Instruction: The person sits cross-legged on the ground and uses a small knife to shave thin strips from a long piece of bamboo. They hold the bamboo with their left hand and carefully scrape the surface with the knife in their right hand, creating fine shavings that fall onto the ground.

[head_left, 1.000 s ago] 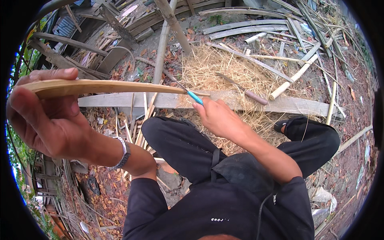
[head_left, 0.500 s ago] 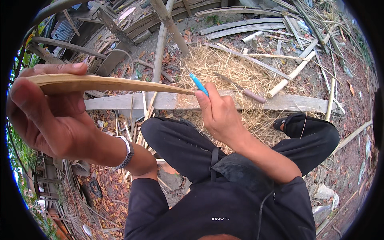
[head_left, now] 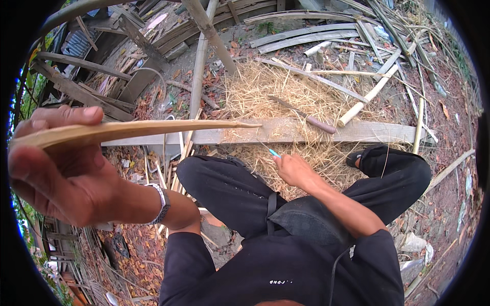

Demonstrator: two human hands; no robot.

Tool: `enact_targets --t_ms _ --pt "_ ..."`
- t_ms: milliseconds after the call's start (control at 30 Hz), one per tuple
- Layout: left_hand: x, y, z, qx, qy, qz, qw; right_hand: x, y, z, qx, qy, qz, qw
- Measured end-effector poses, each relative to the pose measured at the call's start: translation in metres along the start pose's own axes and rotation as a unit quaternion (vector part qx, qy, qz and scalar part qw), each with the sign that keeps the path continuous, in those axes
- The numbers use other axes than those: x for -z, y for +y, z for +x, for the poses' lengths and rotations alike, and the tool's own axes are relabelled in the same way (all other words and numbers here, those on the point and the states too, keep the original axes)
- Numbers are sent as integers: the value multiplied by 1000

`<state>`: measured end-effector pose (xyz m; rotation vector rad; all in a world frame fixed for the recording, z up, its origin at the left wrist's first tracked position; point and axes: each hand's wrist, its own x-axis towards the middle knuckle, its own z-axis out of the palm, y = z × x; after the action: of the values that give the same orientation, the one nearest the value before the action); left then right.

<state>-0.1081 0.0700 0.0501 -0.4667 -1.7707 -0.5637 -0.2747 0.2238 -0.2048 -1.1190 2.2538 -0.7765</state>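
Observation:
My left hand [head_left: 64, 178] is raised at the left, its fingers and thumb closed round the wide end of a tapered, pale strip of wood or bamboo [head_left: 138, 127]. The strip's thin tip points right, above a grey plank [head_left: 377, 131]. Lower, in front of my lap, my right hand [head_left: 296, 171] grips a slim blue-handled tool [head_left: 274, 152] with a thin pointed end; most of its handle is hidden in my fingers. Tool and strip are apart. A knife [head_left: 320, 124] with a brownish handle lies across the plank and the shavings.
Straw-coloured shavings [head_left: 265, 86] are heaped beyond and under the plank. A round pale pole [head_left: 370, 97] lies at the right, with long weathered boards [head_left: 306, 38] farther back. An upright post [head_left: 209, 33] and a wooden frame [head_left: 84, 66] stand at the far left.
My right hand has moved down and right, taking the blue-handled tool away from the strip's tip. The strip's thin end now shows whole, and my left hand is slightly lower.

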Motion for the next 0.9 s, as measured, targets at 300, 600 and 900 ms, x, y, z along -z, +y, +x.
enact_targets --t_ms 300,600,900 --pt "-17 3 -4 -120 21 318 940 19 -52 -28 121 103 195 968" --pt "-4 14 -9 -14 -12 31 999 5 -45 -23 82 129 144 978" --pt "7 17 -18 -1 19 30 999 -4 -21 -22 172 233 222 931"
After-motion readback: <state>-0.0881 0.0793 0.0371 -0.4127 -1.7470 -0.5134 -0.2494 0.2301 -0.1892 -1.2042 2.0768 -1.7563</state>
